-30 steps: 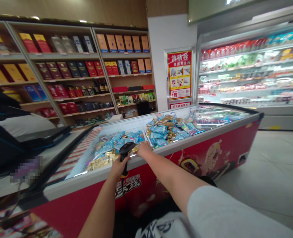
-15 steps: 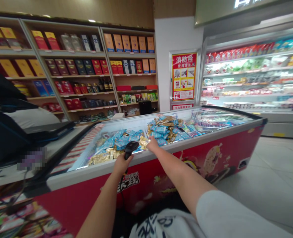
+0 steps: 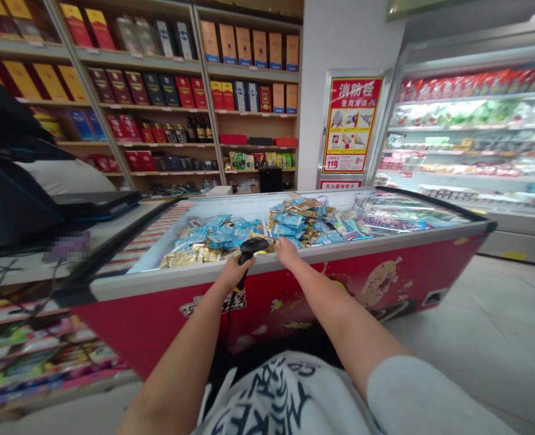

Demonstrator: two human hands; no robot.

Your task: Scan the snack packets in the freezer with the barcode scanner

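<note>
My left hand (image 3: 234,272) is wrapped round the handle of a black barcode scanner (image 3: 252,246), its cable hanging down past the freezer's front. Close beside the scanner's head, my right hand (image 3: 287,251) pinches a gold ice cream packet (image 3: 270,237), which is seen nearly edge-on and partly hidden. Both hands are over the near rim of a red chest freezer (image 3: 127,329). Inside it lie a left heap of blue packets (image 3: 224,232) with gold packets (image 3: 190,256) in front, and a right heap of mixed blue and gold packets (image 3: 294,222).
On the left, a counter (image 3: 145,211) carries dark checkout equipment (image 3: 14,199) and loose cables. Behind the freezer stand shelves (image 3: 159,109) of boxes and bottles. A lit refrigerated display (image 3: 467,130) is at the right, above a tiled floor (image 3: 485,326). Packaged goods sit low at left.
The scanner and the gold packet have come closer together, with the scanner's head now partly in front of the packet. The packet has turned edge-on. My view has tilted down.
</note>
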